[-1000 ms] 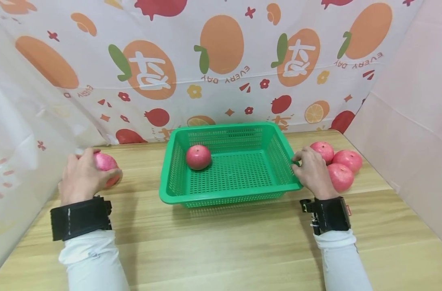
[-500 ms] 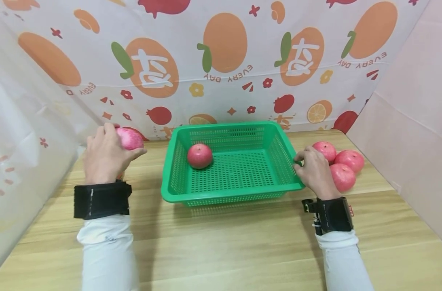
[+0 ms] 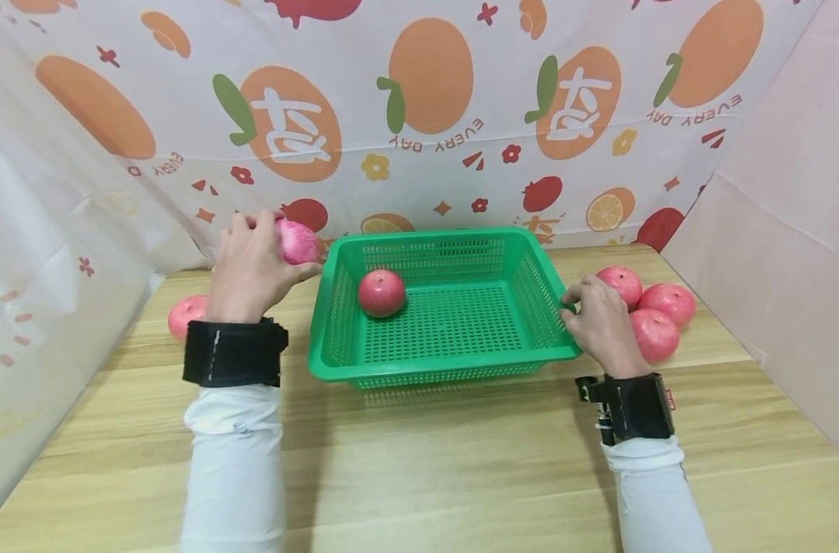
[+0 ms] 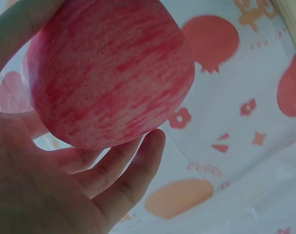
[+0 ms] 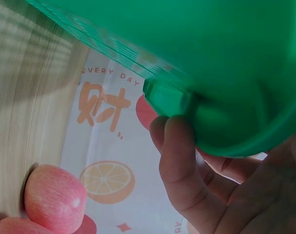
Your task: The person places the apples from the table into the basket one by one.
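So the biggest thing here is the white fruit-print sheet [image 3: 419,180] hanging across the back, all oranges and upside-down "EVERY DAY" lettering. In front of it there's a light wood-grain tabletop [image 3: 447,476], and on that a green plastic basket [image 3: 454,322] with perforated walls, pretty much in the middle.

Two arms come in wearing pale sleeves [image 3: 232,468]. The left hand [image 3: 249,269] has its grip curled around a striped red apple [image 3: 298,243], held up just outside the basket's left rim. From the left wrist you can see fingers tucked along the apple's underside. The right hand [image 3: 602,326] has its grip pinching the basket's right rim, and the right wrist view shows fingers bent around the edge. Each wrist has a black strap [image 3: 236,353] on it.

Then the loose fruit: three more red apples [image 3: 668,305] bunched together just right of the right hand, one apple [image 3: 381,294] in the basket toward its left side, and another apple [image 3: 187,316] on the tabletop, partly hidden behind the left hand.
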Demonstrator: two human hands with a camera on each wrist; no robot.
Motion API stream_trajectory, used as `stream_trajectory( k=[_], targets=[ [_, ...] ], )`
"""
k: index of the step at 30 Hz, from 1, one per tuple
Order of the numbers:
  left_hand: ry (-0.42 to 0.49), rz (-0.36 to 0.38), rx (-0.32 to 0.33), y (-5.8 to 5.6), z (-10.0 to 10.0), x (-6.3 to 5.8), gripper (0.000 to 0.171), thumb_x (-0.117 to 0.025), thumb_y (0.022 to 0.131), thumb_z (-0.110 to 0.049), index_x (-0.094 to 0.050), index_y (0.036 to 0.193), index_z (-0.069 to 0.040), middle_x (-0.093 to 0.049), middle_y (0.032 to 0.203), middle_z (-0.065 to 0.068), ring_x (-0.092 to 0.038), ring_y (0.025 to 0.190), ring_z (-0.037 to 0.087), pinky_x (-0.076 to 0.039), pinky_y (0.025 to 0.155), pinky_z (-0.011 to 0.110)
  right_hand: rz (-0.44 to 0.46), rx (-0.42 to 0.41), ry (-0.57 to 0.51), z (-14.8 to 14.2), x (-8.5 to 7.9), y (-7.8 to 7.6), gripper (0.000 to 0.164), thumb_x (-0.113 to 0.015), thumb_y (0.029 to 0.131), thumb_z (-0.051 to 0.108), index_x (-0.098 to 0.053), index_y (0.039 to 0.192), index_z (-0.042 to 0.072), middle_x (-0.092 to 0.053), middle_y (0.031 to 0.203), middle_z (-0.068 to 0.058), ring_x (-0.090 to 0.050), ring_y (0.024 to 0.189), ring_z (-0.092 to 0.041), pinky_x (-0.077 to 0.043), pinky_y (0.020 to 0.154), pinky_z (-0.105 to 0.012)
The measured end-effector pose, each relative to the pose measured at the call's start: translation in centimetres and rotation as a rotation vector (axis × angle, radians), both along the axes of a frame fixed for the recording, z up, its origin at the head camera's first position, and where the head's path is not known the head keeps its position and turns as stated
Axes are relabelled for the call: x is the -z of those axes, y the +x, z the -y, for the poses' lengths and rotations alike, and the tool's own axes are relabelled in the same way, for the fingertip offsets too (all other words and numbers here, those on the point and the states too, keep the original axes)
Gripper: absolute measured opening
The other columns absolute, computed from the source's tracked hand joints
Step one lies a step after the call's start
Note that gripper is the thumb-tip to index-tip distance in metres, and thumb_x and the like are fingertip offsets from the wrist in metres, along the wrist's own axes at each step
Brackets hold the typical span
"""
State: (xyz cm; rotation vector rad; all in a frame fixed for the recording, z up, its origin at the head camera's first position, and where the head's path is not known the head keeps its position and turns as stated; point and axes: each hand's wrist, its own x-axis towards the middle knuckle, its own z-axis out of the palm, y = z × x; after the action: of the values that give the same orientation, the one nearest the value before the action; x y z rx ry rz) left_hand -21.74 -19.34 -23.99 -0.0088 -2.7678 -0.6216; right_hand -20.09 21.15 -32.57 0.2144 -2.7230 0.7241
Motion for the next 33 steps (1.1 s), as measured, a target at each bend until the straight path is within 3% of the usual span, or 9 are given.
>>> stream_trajectory(
  k=[17, 26, 33],
  targets=[
    [-0.039, -0.013, 0.101, -1.8, -3.7, -0.1, 0.077, -0.085, 0.084, -0.026, -0.044, 0.144, 0.001, -0.043, 0.136, 0.03, -0.044, 0.121, 0.05, -0.048, 0.089, 0.071, 0.004, 0.005, -0.005, -0.1, 0.2, 0.0, 0.015, -0.069, 0.089, -0.006, -0.07, 0.1, -0.015, -0.059, 0.097, -0.025, -0.055, 0.089, -0.039, -0.053, 0.082, -0.056],
    [-0.058, -0.033, 0.166, -2.8, -5.2, 0.2, 0.076, -0.085, 0.084, -0.022, -0.046, 0.144, 0.003, -0.048, 0.133, 0.029, -0.051, 0.114, 0.05, -0.05, 0.092, 0.065, -0.008, 0.006, 0.005, -0.3, 0.3, 0.2, 0.015, -0.069, 0.089, -0.006, -0.07, 0.1, -0.015, -0.06, 0.098, -0.025, -0.055, 0.089, -0.04, -0.051, 0.082, -0.057],
    [-0.082, -0.012, 0.169, -3.5, -6.2, 0.8, 0.076, -0.085, 0.084, -0.022, -0.045, 0.144, 0.002, -0.049, 0.136, 0.027, -0.05, 0.116, 0.048, -0.049, 0.094, 0.065, -0.003, 0.005, 0.001, -0.2, 0.2, 0.1, 0.015, -0.069, 0.089, -0.005, -0.07, 0.1, -0.015, -0.06, 0.099, -0.025, -0.056, 0.091, -0.04, -0.051, 0.083, -0.057]
  ],
)
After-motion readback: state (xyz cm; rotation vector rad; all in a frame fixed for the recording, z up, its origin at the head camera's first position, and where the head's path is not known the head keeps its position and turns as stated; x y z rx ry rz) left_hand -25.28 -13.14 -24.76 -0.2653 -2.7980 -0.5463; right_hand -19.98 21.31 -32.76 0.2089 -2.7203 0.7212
